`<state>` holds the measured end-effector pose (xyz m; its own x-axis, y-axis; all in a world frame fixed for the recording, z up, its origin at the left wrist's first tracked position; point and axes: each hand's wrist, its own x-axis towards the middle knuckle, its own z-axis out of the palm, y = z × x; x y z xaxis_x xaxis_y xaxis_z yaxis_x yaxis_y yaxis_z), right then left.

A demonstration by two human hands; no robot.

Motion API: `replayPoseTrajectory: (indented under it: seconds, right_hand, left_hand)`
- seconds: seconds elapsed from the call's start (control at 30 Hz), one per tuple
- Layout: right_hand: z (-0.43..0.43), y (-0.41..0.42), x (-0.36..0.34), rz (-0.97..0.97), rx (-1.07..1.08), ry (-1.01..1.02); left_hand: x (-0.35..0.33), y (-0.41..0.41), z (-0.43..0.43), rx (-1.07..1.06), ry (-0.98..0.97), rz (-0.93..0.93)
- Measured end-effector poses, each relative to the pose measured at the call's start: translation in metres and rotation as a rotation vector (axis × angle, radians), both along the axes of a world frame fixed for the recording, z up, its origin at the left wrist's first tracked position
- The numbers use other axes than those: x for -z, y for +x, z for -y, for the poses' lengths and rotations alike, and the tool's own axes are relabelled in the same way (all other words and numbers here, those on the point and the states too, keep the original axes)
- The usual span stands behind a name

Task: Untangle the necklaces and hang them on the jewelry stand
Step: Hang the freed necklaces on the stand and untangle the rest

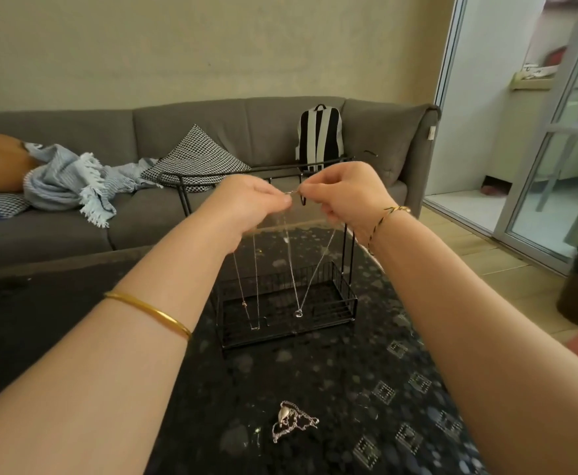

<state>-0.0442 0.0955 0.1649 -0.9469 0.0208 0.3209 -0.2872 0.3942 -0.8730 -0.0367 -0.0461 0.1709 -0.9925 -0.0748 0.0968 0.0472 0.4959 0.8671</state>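
Dark speckled table point(349, 389) before a grey sofa point(75, 234); a black wire jewelry stand point(208, 173) stands on it. I hold both hands raised just in front of the stand's top bar. My left hand point(253, 197) and right hand point(342, 193) each pinch one end of a thin silver necklace point(298, 313), fingertips nearly touching. Its chain hangs in a V to a ring pendant over the stand's basket. A second necklace point(255, 327) hangs just left, its top hidden behind my left wrist. A tangled necklace point(292, 419) lies heaped on the table, nearer me.
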Motion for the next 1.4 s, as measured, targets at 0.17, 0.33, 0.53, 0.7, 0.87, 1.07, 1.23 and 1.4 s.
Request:
replayPoseTrajectory:
  seconds: [0.17, 0.33, 0.53, 0.7, 0.87, 1.07, 1.23, 1.4]
  right_hand:
    - [0.004, -0.019, -0.002, -0.088, 0.1, 0.199]
    - [0.01, -0.032, -0.002, -0.163, 0.211, 0.397]
    - [0.012, -0.042, 0.004, -0.247, 0.296, 0.641]
    - [0.008, -0.045, 0.01, -0.347, 0.393, 0.788]
    - [0.01, -0.041, 0.019, -0.354, 0.451, 0.916]
    - [0.014, -0.033, 0.026, -0.334, 0.501, 0.962]
    - [0.017, -0.029, 0.027, -0.326, 0.5, 0.959]
    - [0.016, -0.023, 0.03, -0.321, 0.531, 0.941]
  left_hand:
    - [-0.006, -0.016, 0.0, -0.06, -0.113, -0.15]
    - [-0.002, -0.028, -0.002, -0.129, -0.317, -0.263]
    - [0.009, -0.041, 0.001, -0.284, -0.539, -0.341]
    - [0.008, -0.035, -0.003, -0.357, -0.761, -0.341]
    - [0.016, -0.035, -0.005, -0.368, -0.863, -0.338]
    - [0.024, -0.039, -0.003, -0.373, -0.957, -0.378]
    - [0.028, -0.038, -0.004, -0.369, -1.035, -0.413]
    - [0.028, -0.029, -0.005, -0.359, -1.035, -0.444]
